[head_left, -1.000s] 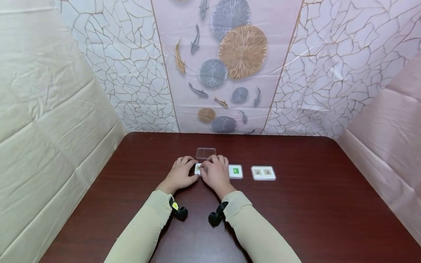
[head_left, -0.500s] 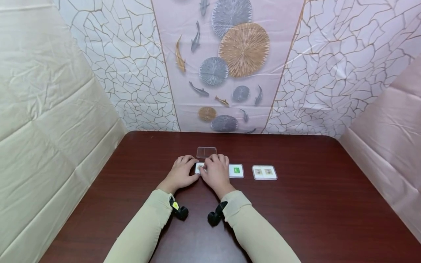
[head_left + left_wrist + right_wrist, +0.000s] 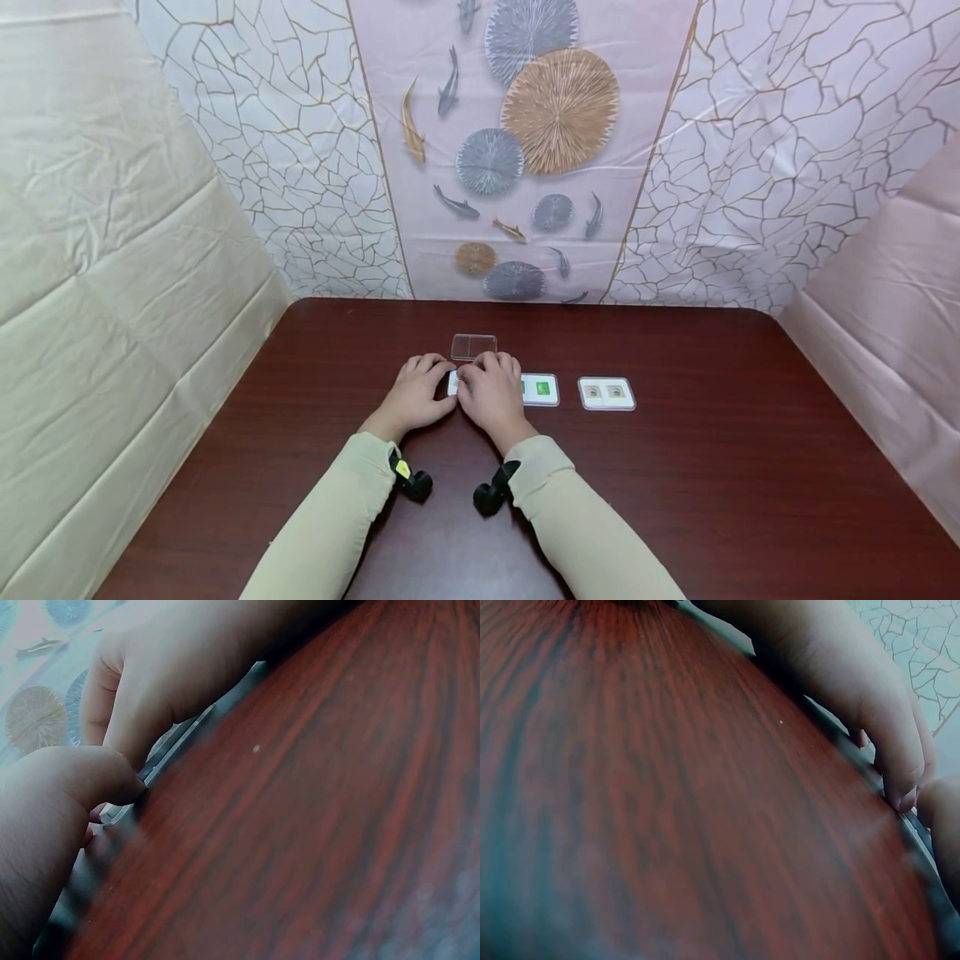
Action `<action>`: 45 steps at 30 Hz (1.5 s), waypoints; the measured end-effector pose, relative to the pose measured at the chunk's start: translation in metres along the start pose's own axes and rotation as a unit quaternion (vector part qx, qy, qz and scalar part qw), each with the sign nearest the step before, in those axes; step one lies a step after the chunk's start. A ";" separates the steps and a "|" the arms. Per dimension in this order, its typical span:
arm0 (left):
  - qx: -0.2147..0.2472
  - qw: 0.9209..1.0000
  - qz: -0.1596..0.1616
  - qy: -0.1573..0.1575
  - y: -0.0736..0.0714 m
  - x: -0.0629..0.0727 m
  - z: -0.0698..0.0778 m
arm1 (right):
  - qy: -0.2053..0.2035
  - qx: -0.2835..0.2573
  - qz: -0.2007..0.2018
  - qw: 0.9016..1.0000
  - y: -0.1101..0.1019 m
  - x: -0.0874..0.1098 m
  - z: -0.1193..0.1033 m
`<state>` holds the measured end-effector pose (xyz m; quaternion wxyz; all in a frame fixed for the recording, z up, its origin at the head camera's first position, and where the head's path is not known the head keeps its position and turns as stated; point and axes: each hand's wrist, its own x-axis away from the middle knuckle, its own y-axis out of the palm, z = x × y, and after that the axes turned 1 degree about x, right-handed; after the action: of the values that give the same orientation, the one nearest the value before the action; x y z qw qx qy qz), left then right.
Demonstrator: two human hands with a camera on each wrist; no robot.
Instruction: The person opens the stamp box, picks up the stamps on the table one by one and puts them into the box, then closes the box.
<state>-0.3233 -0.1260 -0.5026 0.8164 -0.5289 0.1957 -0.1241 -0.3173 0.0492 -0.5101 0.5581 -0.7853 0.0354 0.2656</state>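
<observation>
A small flat white case (image 3: 452,383) lies on the table between both hands, mostly covered by them. My left hand (image 3: 414,392) holds its left end, with the thumb (image 3: 124,784) at the near edge in the left wrist view. From the right, my right hand (image 3: 493,396) reaches over the case and grips it with curled fingers and lowered thumb (image 3: 139,735). Both thumbs almost meet. What lies beneath the fingers is hidden. Beside the right hand is a second white case (image 3: 553,382) with green squares, partly covered by that hand.
A clear plastic two-part lid or tray (image 3: 474,337) lies just behind the hands. Farther right is another white case (image 3: 607,404) holding two small tan squares. All lie on a dark red-brown table (image 3: 712,467), with patterned cloth (image 3: 555,250) behind it.
The right thumb and fingertips have shifted slightly over the left case, covering a small tan piece that showed there a second ago. The left hand keeps its place, and the view drifts slightly.
</observation>
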 end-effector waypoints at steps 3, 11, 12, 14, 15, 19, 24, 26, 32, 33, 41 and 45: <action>-0.001 1.000 -0.001 -0.002 0.000 0.000 -0.001 | -0.009 -0.003 -0.001 1.000 0.000 0.000 0.000; 0.000 1.000 -0.003 -0.005 0.001 -0.001 -0.002 | 0.006 -0.011 0.016 1.000 -0.002 0.001 -0.001; -0.001 1.000 -0.001 -0.004 0.001 0.000 -0.001 | 0.011 -0.011 0.015 1.000 -0.002 0.001 -0.001; 0.003 1.000 0.004 -0.001 0.001 0.000 -0.001 | 0.021 -0.008 0.013 1.000 -0.001 0.001 -0.001; 0.003 1.000 0.006 0.001 0.001 0.000 0.000 | 0.025 -0.009 0.013 1.000 -0.001 0.000 -0.001; 0.005 1.000 0.009 0.002 0.000 -0.001 0.001 | 0.038 -0.013 0.019 0.999 -0.001 0.000 0.000; 0.003 1.000 0.009 0.002 0.000 -0.001 0.001 | 0.042 -0.023 0.016 0.999 -0.003 0.000 0.002; 0.001 1.000 0.005 0.000 0.000 -0.001 0.000 | 0.038 -0.021 0.008 0.999 -0.003 0.001 0.002; -0.003 1.000 -0.005 -0.005 0.000 -0.001 -0.001 | 0.031 -0.013 0.000 0.999 -0.003 0.001 0.001; -0.002 1.000 -0.002 -0.003 0.000 -0.002 -0.001 | 0.030 -0.011 0.001 1.000 -0.004 0.001 0.001; -0.002 1.000 0.008 0.003 0.001 0.000 -0.001 | 0.028 0.005 -0.004 1.000 -0.009 0.002 -0.002; 0.002 1.000 0.011 0.004 0.001 0.000 -0.001 | 0.028 0.009 0.004 1.000 -0.008 0.002 -0.003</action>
<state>-0.3234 -0.1264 -0.5040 0.8181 -0.5243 0.2048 -0.1176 -0.3118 0.0505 -0.5032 0.5633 -0.7870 0.0565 0.2453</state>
